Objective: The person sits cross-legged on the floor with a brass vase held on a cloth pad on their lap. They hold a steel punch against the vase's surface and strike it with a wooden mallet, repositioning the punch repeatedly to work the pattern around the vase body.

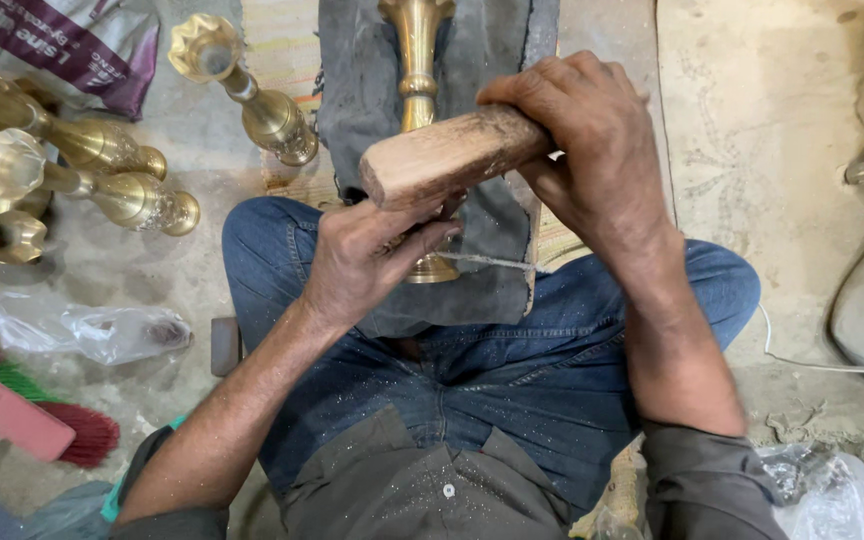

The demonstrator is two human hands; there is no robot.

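Observation:
I sit cross-legged in blue jeans. A brass vase [416, 60] lies lengthwise on a dark grey cloth [482, 60] in front of my lap, its flared base near my left hand. My left hand [362, 260] closes around the lower part of the vase and hides most of it. My right hand [587, 140] grips a thick wooden block [442, 158] held crosswise just above the vase, its blunt end pointing left over my left hand.
Several finished brass vases [252, 95] lie on the concrete floor at the left. A crumpled clear plastic bag [92, 330] and a red and green brush [22, 400] lie lower left. A white cord [822, 365] runs at the right, more plastic [832, 490] lower right.

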